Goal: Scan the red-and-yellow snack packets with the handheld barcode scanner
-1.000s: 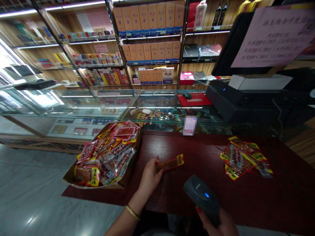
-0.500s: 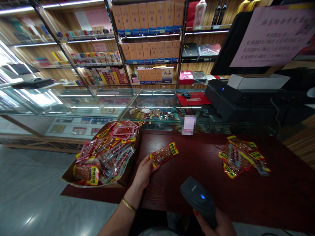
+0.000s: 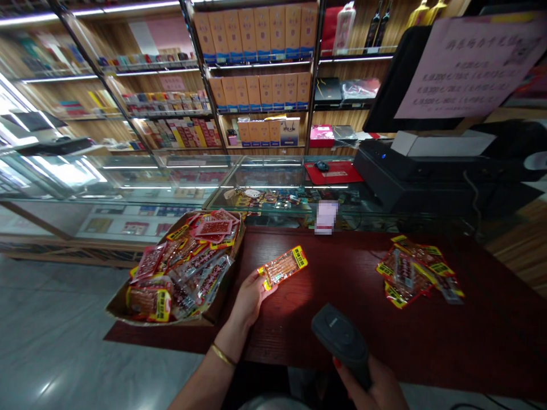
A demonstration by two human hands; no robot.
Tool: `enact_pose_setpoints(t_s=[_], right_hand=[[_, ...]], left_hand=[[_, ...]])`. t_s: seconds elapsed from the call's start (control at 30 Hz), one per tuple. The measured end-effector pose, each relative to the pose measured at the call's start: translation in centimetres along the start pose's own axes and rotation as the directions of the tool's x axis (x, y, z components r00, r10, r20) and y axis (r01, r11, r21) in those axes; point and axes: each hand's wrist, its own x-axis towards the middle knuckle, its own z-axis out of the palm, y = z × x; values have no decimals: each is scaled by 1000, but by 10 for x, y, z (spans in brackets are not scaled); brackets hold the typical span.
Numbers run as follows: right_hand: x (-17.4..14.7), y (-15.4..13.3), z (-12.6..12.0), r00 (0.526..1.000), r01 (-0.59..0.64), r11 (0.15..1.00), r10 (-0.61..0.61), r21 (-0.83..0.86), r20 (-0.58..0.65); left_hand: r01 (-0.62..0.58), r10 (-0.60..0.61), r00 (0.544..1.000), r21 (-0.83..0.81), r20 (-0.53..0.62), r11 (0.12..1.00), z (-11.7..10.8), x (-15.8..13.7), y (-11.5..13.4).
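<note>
Fingers of the left hand (image 3: 248,300) grip one end of a lit red-and-yellow packet (image 3: 282,267) over a dark red counter (image 3: 290,333), between a filled carton (image 3: 210,314) and a packet pile (image 3: 416,270); the right hand (image 3: 376,387) clasps a handheld scanner (image 3: 341,337).

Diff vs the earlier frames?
The left hand has drawn the packet slightly left and farther from the body, turning its broad face up. The packet is now brightly lit, and the blue light on the scanner no longer shows. Nothing was newly grasped or let go. Unchanged: right hand on the scanner, filled box, packet pile.
</note>
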Motion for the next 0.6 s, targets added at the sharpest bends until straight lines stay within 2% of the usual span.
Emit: enact_pose_setpoints(t_s=[0.17, 0.3, 0.37, 0.47, 0.6], right_hand=[[-1, -1, -3, 998, -57, 998, 58, 7, -35], [-8, -5, -9, 981, -121, 992, 125, 35, -150], [-11, -6, -16, 971, -124, 991, 130, 42, -199], [-15, -7, -25, 964, -127, 991, 130, 27, -232], [-22, -7, -27, 934, -192, 978, 208, 83, -290]], left_hand=[[3, -5, 998, 24, 69, 1000, 10, 0, -1], [5, -15, 986, 56, 168, 998, 33, 2, -14], [15, -33, 971, 79, 236, 997, 56, 7, -28], [42, -83, 937, 127, 338, 991, 104, 14, -56], [55, -158, 865, 223, 477, 973, 165, 14, -86]])
